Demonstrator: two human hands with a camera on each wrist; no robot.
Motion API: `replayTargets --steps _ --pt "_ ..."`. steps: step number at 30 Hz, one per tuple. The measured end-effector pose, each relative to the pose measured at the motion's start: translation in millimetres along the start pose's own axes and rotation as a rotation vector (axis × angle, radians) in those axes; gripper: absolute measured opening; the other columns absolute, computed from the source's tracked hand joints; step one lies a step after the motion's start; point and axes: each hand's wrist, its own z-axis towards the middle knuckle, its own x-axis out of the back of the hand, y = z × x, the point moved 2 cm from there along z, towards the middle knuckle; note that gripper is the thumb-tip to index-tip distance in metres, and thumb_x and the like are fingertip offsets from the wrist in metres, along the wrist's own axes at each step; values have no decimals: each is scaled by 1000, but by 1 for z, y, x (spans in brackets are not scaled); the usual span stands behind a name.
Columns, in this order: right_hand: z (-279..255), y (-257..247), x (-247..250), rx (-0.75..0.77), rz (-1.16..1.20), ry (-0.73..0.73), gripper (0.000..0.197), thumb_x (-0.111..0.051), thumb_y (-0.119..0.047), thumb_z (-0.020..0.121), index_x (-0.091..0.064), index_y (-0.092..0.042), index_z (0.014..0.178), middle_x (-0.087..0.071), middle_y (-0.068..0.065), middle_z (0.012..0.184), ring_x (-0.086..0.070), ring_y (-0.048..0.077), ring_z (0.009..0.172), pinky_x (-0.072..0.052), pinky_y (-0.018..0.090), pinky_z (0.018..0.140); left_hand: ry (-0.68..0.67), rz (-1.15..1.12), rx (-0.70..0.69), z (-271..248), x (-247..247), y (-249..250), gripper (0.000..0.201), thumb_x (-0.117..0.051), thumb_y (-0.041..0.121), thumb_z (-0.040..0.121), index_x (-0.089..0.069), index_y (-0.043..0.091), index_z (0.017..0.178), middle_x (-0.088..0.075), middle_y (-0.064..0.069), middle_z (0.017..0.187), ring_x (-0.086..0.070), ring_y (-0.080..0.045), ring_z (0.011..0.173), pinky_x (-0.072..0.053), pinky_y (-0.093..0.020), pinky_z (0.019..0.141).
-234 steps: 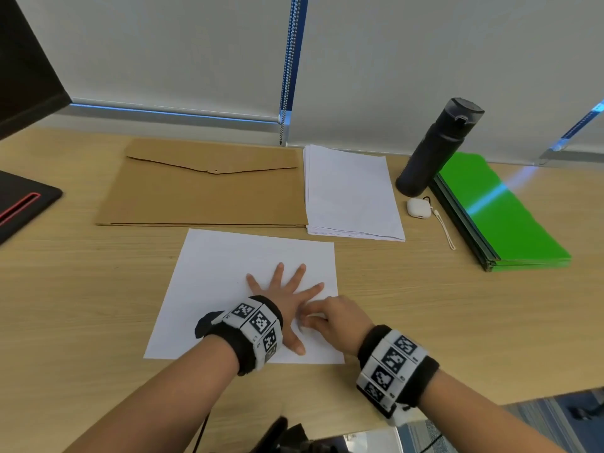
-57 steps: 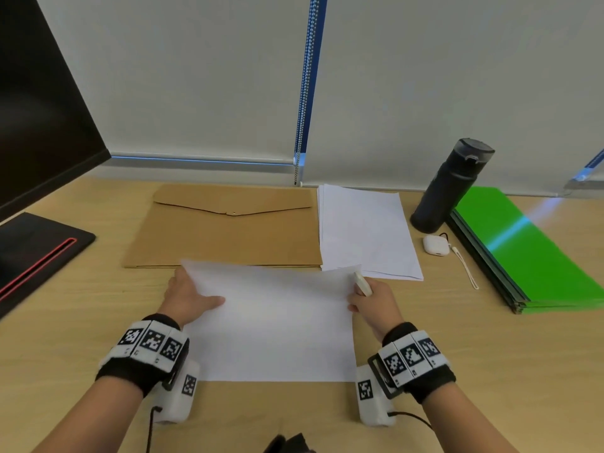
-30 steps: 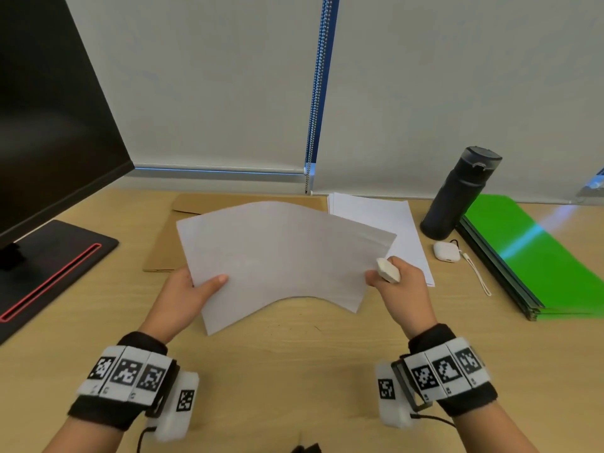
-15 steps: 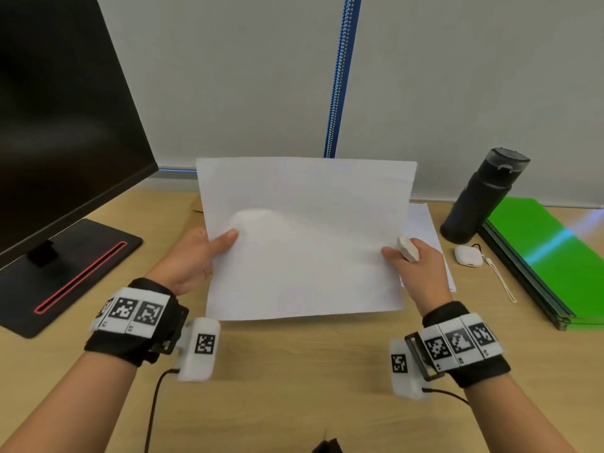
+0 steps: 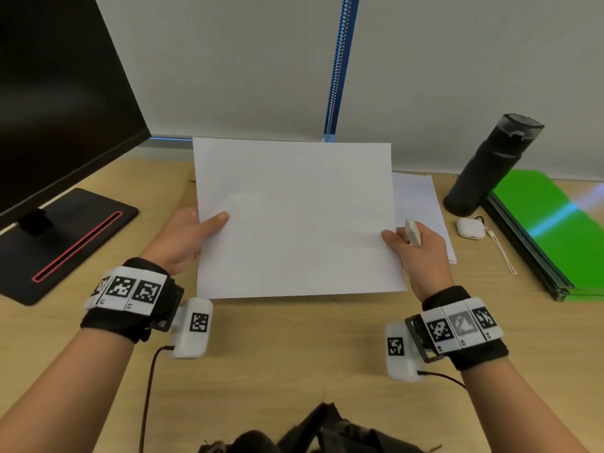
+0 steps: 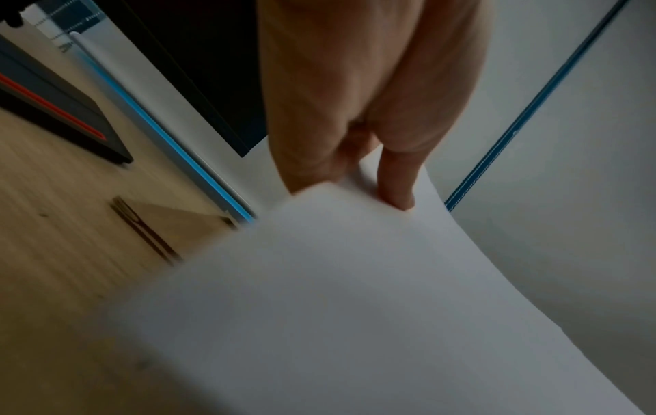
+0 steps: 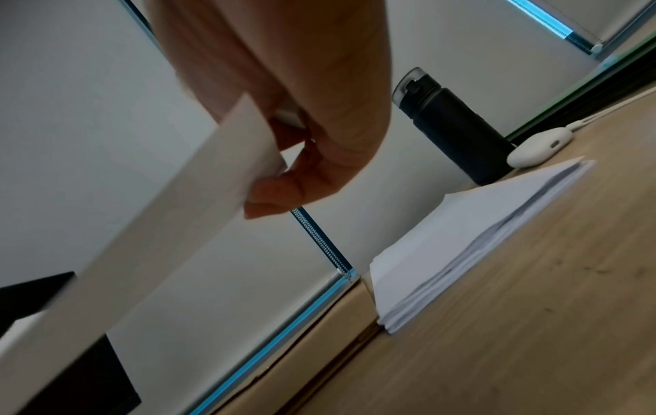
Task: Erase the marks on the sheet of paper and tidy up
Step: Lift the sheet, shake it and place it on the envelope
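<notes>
A white sheet of paper (image 5: 294, 220) is held upright above the desk, and I see no marks on the side facing me. My left hand (image 5: 192, 230) pinches its left edge, thumb in front and fingers behind; the left wrist view shows the sheet (image 6: 355, 309) under the left hand (image 6: 373, 157). My right hand (image 5: 415, 246) pinches the right edge and also holds a small white eraser (image 5: 412, 232) sticking up between its fingers. The right wrist view shows the sheet (image 7: 159, 224) edge-on in the right hand (image 7: 284, 174).
A stack of white paper (image 5: 421, 204) lies behind the sheet. A black bottle (image 5: 490, 165), a white earbud case (image 5: 470, 228) and green folders (image 5: 552, 230) lie to the right. A black monitor (image 5: 58, 93) on its base (image 5: 58, 243) stands at the left. The brown envelope is mostly hidden.
The sheet lay flat on the desk while I rubbed it with the eraser. Both hands then took its side edges and lifted it, and it now stands upright facing me.
</notes>
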Motion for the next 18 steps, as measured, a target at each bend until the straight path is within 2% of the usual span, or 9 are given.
replayTargets --steps 5,7,10,14,16,18 --pt "1 21 -4 -107 -2 -21 11 -64 -12 85 -55 -6 84 -50 12 79 -47 22 73 -42 30 64 41 53 28 5 3 -19 15 -49 4 95 -59 12 103 -73 9 83 -69 -4 76 -56 -18 65" --pt "1 32 -6 -151 -22 -30 10 -63 -11 85 -55 -5 83 -51 12 78 -47 21 72 -41 28 62 53 73 54 7 4 -29 21 -48 2 95 -56 9 114 -69 4 95 -67 -9 83 -56 -22 72" --pt "-3 47 -8 -213 -58 -51 10 -62 -7 86 -54 -5 80 -52 10 75 -48 19 69 -43 29 64 57 104 98 9 5 -42 33 -47 -2 95 -50 8 126 -63 -5 112 -61 -14 95 -49 -35 88" --pt "-5 61 -10 -257 -151 -75 22 -57 0 86 -51 -11 69 -47 2 66 -43 15 61 -37 23 55 84 122 115 13 7 -54 36 -45 -5 95 -48 5 129 -60 -7 117 -60 -19 99 -44 -38 94" --pt "-5 66 -12 -282 -172 -81 23 -56 3 86 -52 -13 70 -51 5 69 -48 19 66 -44 28 58 115 116 106 17 10 -56 35 -44 -5 96 -49 4 129 -59 -8 119 -59 -19 98 -44 -38 94" --pt "-6 68 -14 -309 -179 -79 19 -59 -2 86 -53 -11 71 -56 10 70 -53 23 66 -50 38 63 141 114 100 21 13 -56 35 -44 -4 96 -49 5 129 -59 -8 120 -59 -20 101 -44 -37 95"
